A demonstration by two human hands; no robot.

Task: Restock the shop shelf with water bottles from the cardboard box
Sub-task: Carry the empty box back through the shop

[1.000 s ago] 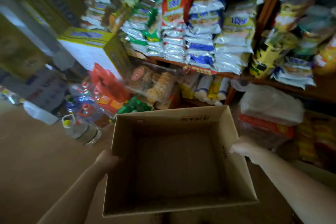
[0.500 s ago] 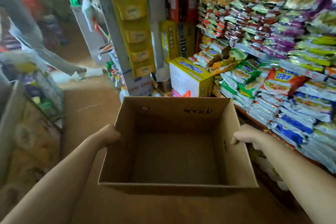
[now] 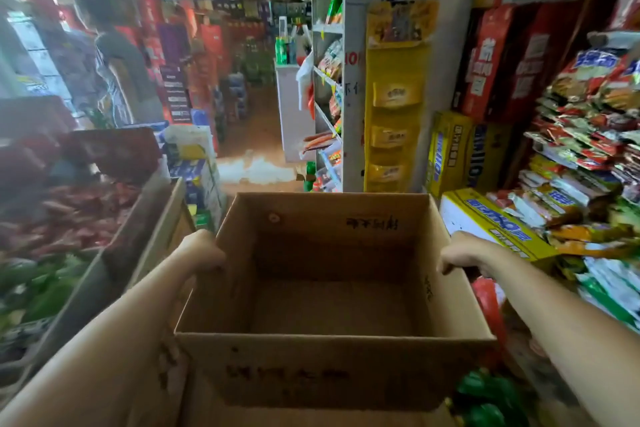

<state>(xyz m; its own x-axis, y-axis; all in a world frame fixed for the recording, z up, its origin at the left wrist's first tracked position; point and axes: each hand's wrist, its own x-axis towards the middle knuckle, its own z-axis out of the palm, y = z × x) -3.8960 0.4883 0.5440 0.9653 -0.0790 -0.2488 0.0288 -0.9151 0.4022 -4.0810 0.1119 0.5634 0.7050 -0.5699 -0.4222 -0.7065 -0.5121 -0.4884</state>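
Gripping the cardboard box [image 3: 329, 367] at nine and three o'clock, the left hand [image 3: 202, 250] and right hand [image 3: 462, 251] carry it empty; unloading looks finished.

The brown shop floor [image 3: 258, 128] ran down the aisle, with a pale, washed-out patch [image 3: 256, 170] lying across it near the foot of a white shelf unit [image 3: 349, 87]. Stacked cartons [image 3: 194, 163] stood on the floor at the left of the aisle, and a yellow-and-white carton [image 3: 485, 222] sat low at the right beside shelves [image 3: 588, 149] piled with snack packets
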